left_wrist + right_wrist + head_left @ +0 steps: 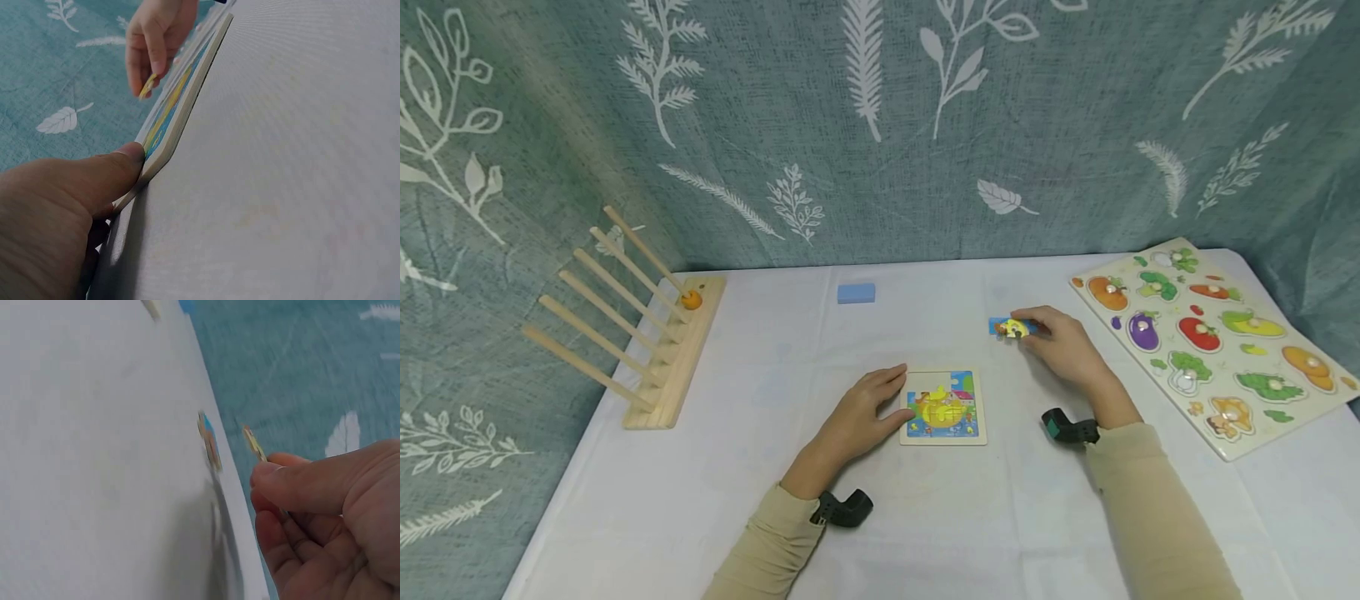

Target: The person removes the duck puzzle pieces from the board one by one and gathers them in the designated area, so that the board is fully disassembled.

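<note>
My left hand [856,418] holds the left side of a small square jigsaw puzzle board [943,441], thumb over its rim. The board lies flat, showing a yellow duck picture with a bare patch at its upper left. In the left wrist view, the thumb lies along the near corner of the wooden frame [167,152]. To the right and farther back, my right hand [1063,346] pinches a small yellow puzzle piece [253,444] between thumb and fingers, above the table. Just beyond it, a loose piece with blue on it [210,442] lies on the cloth.
A blue block [856,293] lies at the back. On the left stands a wooden base [677,383] with several slanting pegs and an orange bead [691,300]. A vegetable peg puzzle [1217,375] covers the right side. A leaf-print curtain [910,192] hangs behind the table.
</note>
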